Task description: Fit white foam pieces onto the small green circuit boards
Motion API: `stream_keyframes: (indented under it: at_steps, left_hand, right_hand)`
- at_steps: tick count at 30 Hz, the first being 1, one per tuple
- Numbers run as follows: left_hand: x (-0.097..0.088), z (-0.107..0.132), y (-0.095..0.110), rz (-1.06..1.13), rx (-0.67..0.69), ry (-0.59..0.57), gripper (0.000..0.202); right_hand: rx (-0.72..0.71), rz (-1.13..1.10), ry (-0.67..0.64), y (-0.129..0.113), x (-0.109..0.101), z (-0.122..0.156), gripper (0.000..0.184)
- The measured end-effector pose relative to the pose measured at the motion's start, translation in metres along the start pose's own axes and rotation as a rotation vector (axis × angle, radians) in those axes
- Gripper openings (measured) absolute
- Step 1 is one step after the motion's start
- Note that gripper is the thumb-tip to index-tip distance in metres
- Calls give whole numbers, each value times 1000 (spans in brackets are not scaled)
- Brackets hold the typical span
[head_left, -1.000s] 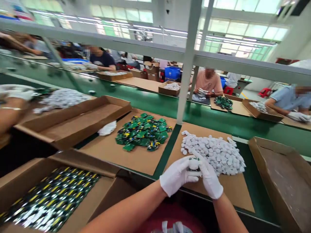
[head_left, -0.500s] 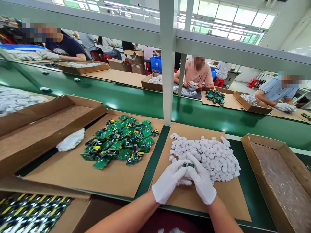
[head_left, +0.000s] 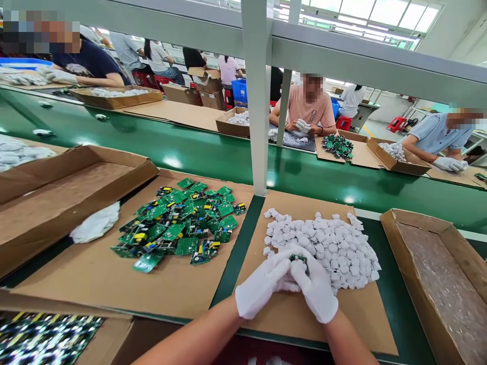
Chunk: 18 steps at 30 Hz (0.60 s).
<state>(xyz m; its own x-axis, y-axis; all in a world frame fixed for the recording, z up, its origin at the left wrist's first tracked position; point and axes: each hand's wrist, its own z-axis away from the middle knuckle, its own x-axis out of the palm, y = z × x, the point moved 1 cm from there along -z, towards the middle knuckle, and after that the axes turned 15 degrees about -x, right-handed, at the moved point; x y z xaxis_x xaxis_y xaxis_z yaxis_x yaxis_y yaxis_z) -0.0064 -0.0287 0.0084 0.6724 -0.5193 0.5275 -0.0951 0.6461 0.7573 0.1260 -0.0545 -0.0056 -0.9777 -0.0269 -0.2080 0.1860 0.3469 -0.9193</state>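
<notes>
Both my hands wear white gloves and meet over the near edge of a cardboard sheet [head_left: 289, 314]. My left hand [head_left: 262, 286] and my right hand [head_left: 314, 289] are closed together around a small green circuit board [head_left: 299, 259] that sits in a white plastic piece; its top shows between the fingers. Just beyond my hands lies a heap of white plastic shells [head_left: 327, 246]. To the left, on another cardboard sheet, several loose green circuit boards [head_left: 178, 225] are piled.
An open cardboard box [head_left: 437, 284] stands at the right, a long shallow one [head_left: 68, 187] at the left with a white cloth [head_left: 95, 223] beside it. A box of boards [head_left: 41, 337] sits at lower left. A white post [head_left: 258, 101] rises ahead; people work across the green belt [head_left: 213, 157].
The view has swung to the right and steadied. My hands have stayed joined on the small board and drawn slightly nearer to me, fingers working around it.
</notes>
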Motion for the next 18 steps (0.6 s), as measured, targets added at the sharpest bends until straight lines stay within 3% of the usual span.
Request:
stream_keyframes:
  at_steps: [3,6,9,12,15,18]
  left_hand:
    - [1,3,2,-52,-12,11,36]
    - [0,3,2,-35,-42,38,35]
    - [-2,1,0,68,-39,-35,37]
    - [-4,0,-3,97,-45,-46,40]
    - [-6,-1,-4,48,-69,32,36]
    - [-5,0,-1,48,-62,19,32]
  right_hand:
    - [-10,62,1,-4,-1,-2,32]
    - [-17,-91,-67,-3,-5,-3,38]
    - [12,-228,-64,2,-7,-4,43]
    - [63,-191,-24,6,-6,-3,40]
    - [26,-92,-25,4,-3,-4,38]
    - [-9,-102,-60,2,-3,-6,45]
